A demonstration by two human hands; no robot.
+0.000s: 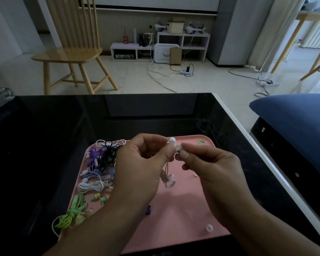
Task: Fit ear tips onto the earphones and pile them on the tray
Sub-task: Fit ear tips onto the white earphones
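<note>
Hands above tray (pixel 183 206): left hand (pixel 142 163) pinches earphone (pixel 172 140), right hand (pixel 211 163) pinches ear tip (pixel 179 148); slip risks tip dropping toward 6 o'clock

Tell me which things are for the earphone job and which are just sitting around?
For the job: white earphone in left hand, ear tip in right hand, pink tray, earphone pile, green ear tips.

Just around: wooden chair, blue cushion, power strip.

Dim foreground; daylight brightens the floor (pixel 137 78) beyond the glossy black table (pixel 63 126). Edges bend; hands slightly soft.
</note>
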